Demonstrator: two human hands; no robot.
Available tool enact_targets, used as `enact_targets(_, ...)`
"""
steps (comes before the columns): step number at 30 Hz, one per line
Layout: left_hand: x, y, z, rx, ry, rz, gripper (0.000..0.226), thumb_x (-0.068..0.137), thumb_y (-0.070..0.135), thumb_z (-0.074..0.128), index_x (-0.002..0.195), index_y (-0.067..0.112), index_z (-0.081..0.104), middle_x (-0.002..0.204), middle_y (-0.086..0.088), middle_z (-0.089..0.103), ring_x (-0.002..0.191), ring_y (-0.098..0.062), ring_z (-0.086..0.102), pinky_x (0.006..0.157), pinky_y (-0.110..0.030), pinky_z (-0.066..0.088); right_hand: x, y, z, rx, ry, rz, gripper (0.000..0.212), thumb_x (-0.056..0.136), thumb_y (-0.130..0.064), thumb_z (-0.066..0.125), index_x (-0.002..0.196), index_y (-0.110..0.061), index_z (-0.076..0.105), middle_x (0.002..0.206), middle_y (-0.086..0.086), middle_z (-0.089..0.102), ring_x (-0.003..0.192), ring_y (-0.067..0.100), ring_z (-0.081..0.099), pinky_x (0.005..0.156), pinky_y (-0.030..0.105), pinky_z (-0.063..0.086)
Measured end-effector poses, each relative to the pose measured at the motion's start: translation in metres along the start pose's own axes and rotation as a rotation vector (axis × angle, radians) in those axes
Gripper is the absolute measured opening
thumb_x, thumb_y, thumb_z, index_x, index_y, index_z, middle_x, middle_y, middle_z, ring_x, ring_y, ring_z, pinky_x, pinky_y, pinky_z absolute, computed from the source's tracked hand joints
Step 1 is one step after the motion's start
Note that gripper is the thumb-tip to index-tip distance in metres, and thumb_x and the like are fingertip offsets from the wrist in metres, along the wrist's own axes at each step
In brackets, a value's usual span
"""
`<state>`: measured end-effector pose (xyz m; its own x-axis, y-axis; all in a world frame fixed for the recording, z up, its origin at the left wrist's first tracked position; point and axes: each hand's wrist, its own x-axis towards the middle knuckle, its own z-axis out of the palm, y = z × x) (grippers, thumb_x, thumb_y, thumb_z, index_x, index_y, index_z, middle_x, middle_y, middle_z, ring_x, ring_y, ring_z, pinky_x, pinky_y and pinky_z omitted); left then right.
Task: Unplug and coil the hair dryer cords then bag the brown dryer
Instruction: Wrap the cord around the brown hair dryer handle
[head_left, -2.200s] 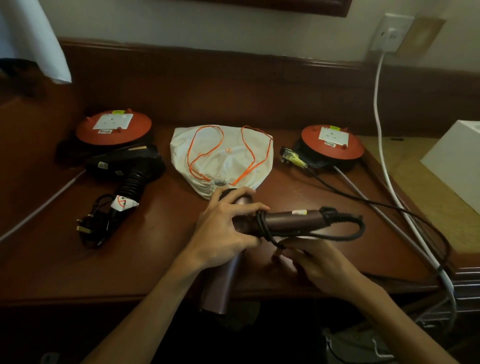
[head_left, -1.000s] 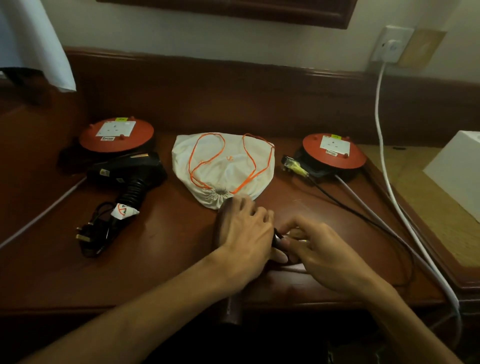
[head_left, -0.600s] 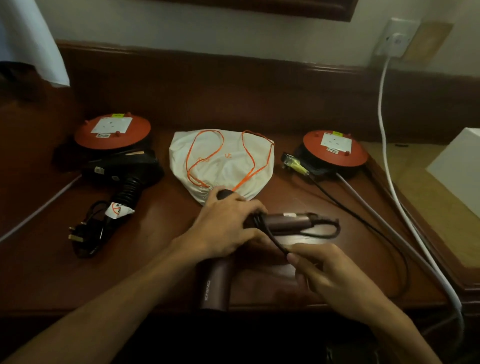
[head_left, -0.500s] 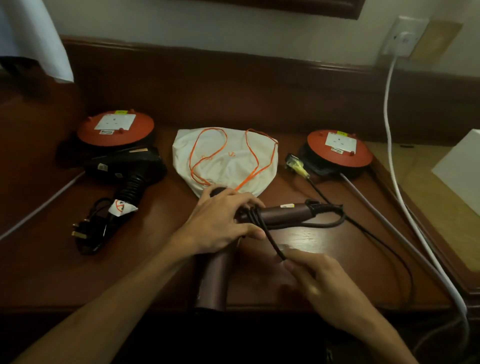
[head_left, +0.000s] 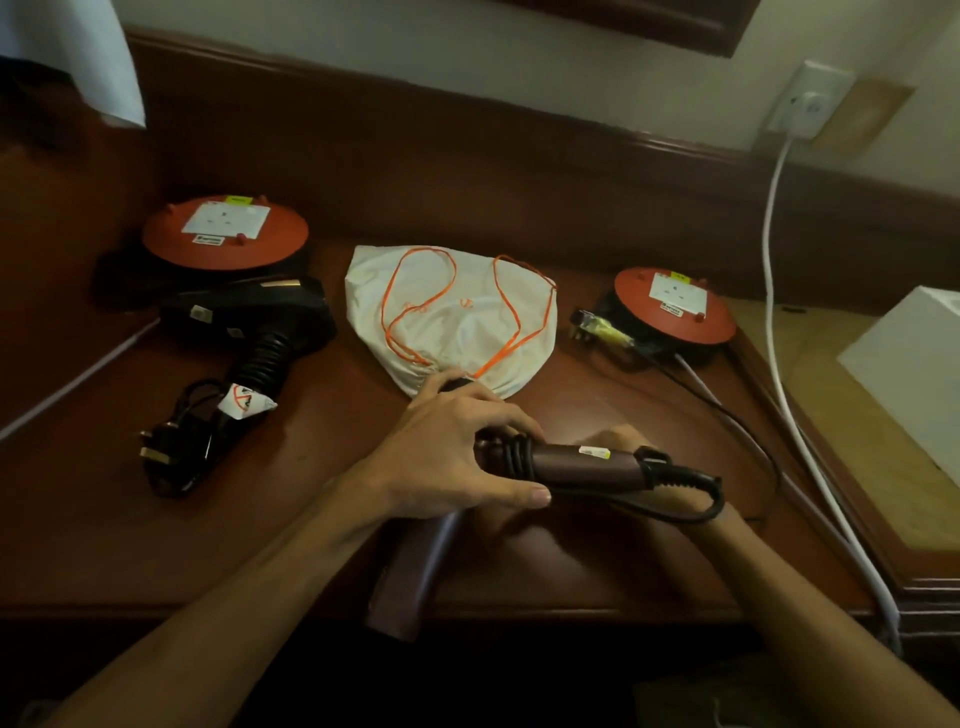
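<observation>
My left hand (head_left: 447, 457) grips the brown hair dryer (head_left: 582, 462) where body and handle meet; its barrel (head_left: 410, 577) points toward me over the desk edge. Black cord (head_left: 511, 457) is looped a few times around the handle. My right hand (head_left: 670, 501) is mostly hidden behind and under the handle, holding the cord there. The rest of the cord (head_left: 737, 431) trails right to its plug (head_left: 597, 325). A white drawstring bag (head_left: 457, 322) with orange strings lies behind. The black dryer (head_left: 249, 327) lies at left with its cord bundled (head_left: 182, 447).
Two orange-topped extension reels stand on the wooden desk: one at back left (head_left: 223, 234), one at back right (head_left: 675, 306). A white cable (head_left: 774, 291) runs from the wall socket (head_left: 810, 104) down the right side. A white box (head_left: 914, 364) sits at far right.
My right hand has gone from in front of the handle to behind and under it, carrying the cord around. More turns of cord lie on the handle. The left hand kept its grip.
</observation>
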<state>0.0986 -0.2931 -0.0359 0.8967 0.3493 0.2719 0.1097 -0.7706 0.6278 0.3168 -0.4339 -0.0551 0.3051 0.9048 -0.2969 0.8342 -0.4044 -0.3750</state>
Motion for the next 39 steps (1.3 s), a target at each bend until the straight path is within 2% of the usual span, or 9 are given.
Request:
enact_targets(6,0.004,0.008,0.002,0.137,-0.031,0.004,0.056,0.071,0.079,0.067,0.114,0.044,0.059,0.107,0.02,0.065,0.118,0.002,0.05,0.122,-0.045,0.012,0.028,-0.032,-0.051,-0.079,-0.074,-0.14,0.038,0.085,-0.025,0.077,0.068,0.006,0.061,0.059,0.007,0.047,0.056,0.015,0.04,0.053,0.031,0.033)
enact_targets(11,0.012,0.019,0.006,0.269,-0.142,-0.054,0.074,0.073,0.079,0.064,0.123,0.029,0.041,0.108,0.013,0.061,0.111,-0.011,0.057,0.121,-0.047,0.014,0.016,-0.065,-0.07,-0.103,-0.057,-0.309,0.032,0.087,-0.036,0.068,0.074,-0.007,0.069,0.069,0.012,0.063,0.06,0.027,0.054,0.058,0.043,0.048)
enact_targets(14,0.019,0.019,0.002,0.234,-0.164,-0.137,0.081,0.081,0.078,0.057,0.146,0.039,0.028,0.118,0.008,0.061,0.126,-0.017,0.051,0.12,-0.052,0.014,0.0,-0.081,-0.075,-0.166,0.003,-0.329,0.03,0.097,-0.034,0.057,0.08,-0.013,0.071,0.071,0.005,0.067,0.062,0.022,0.06,0.059,0.044,0.05)
enact_targets(18,0.017,0.016,0.003,0.268,-0.173,-0.13,0.045,0.087,0.079,0.045,0.123,0.052,0.045,0.095,0.021,0.052,0.12,-0.014,0.05,0.115,-0.059,0.017,-0.035,-0.094,-0.075,-0.211,0.003,-0.287,0.028,0.102,-0.026,0.049,0.081,-0.018,0.066,0.071,-0.002,0.063,0.062,0.016,0.057,0.059,0.04,0.048)
enact_targets(23,0.011,0.017,0.005,0.226,-0.053,-0.135,0.05,0.088,0.071,0.052,0.134,0.053,0.052,0.117,0.017,0.063,0.126,-0.009,0.048,0.119,-0.053,0.013,-0.068,-0.09,-0.049,-0.375,0.179,-0.242,0.021,0.104,-0.033,0.039,0.107,-0.026,0.058,0.086,-0.005,0.063,0.071,0.019,0.058,0.058,0.033,0.042)
enact_targets(26,0.008,0.017,0.006,0.169,0.017,-0.135,0.048,0.087,0.069,0.057,0.131,0.052,0.056,0.102,0.025,0.053,0.119,-0.006,0.048,0.117,-0.047,0.017,-0.08,-0.085,-0.038,-0.364,0.296,-0.186,0.021,0.103,-0.03,0.042,0.119,-0.025,0.056,0.102,-0.005,0.065,0.084,0.023,0.062,0.069,0.039,0.051)
enact_targets(31,0.011,0.008,0.002,0.115,0.144,-0.157,0.047,0.084,0.072,0.052,0.121,0.047,0.067,0.082,0.019,0.057,0.089,-0.006,0.055,0.099,-0.048,0.042,-0.094,-0.06,-0.015,-0.352,0.653,-0.257,0.024,0.1,-0.033,0.055,0.08,-0.022,0.061,0.065,-0.008,0.063,0.052,0.019,0.056,0.066,0.034,0.049)
enact_targets(35,0.008,0.004,0.002,0.017,0.207,-0.149,0.054,0.086,0.078,0.044,0.113,0.043,0.073,0.086,0.016,0.072,0.089,-0.006,0.066,0.094,-0.048,0.049,-0.091,-0.049,0.028,-0.074,0.575,-0.26,0.039,0.099,-0.046,0.04,0.111,-0.024,0.07,0.082,-0.009,0.071,0.063,0.017,0.066,0.057,0.039,0.056)
enact_targets(39,0.004,0.005,0.005,-0.072,0.298,-0.189,0.05,0.072,0.081,0.064,0.106,0.046,0.075,0.082,0.014,0.074,0.087,-0.002,0.069,0.088,-0.042,0.055,-0.079,-0.042,0.049,0.046,0.53,-0.276,0.04,0.101,-0.045,0.04,0.124,-0.024,0.066,0.084,-0.014,0.067,0.066,0.012,0.062,0.056,0.04,0.053)
